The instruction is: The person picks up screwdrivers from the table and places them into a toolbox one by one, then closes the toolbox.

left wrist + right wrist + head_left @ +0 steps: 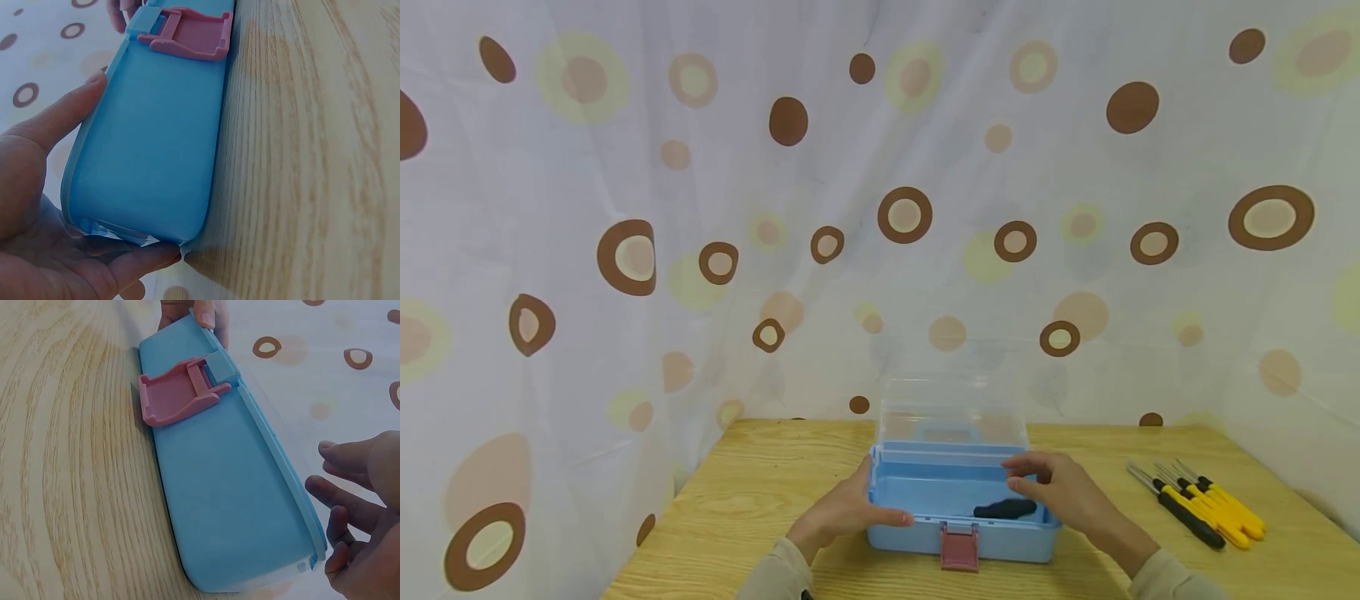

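A light blue plastic box (917, 537) stands on the table with its clear lid (952, 408) raised at the back. Its pink latch (959, 547) hangs down at the front. My left hand (842, 507) grips the box's left end, the thumb along the front rim and the fingers round the end wall. Inside the box, towards the right, lies a black handle (1003, 509); the rest of that item is hidden. My right hand (1067, 490) is over the box's right end, fingers loosely bent, and holds nothing. In the right wrist view its fingertips are beside the rim.
To the right on the wooden table (760, 483) lie several screwdrivers, some with yellow handles (1228, 504) and one with a black handle (1191, 518). A patterned curtain (820, 275) hangs behind the table and along its sides.
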A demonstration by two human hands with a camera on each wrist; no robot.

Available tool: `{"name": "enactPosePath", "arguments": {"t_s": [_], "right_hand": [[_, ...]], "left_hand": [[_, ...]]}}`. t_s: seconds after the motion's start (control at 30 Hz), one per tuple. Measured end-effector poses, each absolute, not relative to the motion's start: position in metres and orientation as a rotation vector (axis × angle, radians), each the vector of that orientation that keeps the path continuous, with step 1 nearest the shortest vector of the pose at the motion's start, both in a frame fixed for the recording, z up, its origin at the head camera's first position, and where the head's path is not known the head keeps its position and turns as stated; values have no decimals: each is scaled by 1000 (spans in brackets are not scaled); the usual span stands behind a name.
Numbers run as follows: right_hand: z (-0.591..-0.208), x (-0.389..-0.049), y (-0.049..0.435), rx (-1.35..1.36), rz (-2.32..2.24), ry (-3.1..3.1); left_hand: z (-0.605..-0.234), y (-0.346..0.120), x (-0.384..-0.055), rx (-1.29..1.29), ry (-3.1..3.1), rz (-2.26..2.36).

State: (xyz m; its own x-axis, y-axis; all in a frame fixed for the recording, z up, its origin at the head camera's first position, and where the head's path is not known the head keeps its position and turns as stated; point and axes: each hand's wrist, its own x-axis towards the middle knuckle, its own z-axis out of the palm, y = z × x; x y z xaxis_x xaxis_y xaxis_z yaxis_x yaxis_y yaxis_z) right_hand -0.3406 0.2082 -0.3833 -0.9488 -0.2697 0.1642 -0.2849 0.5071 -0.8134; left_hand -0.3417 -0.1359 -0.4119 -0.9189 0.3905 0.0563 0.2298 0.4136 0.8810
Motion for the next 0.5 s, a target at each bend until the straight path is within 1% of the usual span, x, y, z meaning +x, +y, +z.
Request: {"name": "enactPosePath", "arguments": {"t_s": [0.27, 0.5], "right_hand": [[-380, -340, 212, 477, 1412, -2719], [-378, -337, 216, 482, 1454, -2714]], "left_hand": [[-413, -135, -343, 591, 2458, 1568], [-413, -135, -344, 580, 2473, 1551]]}}
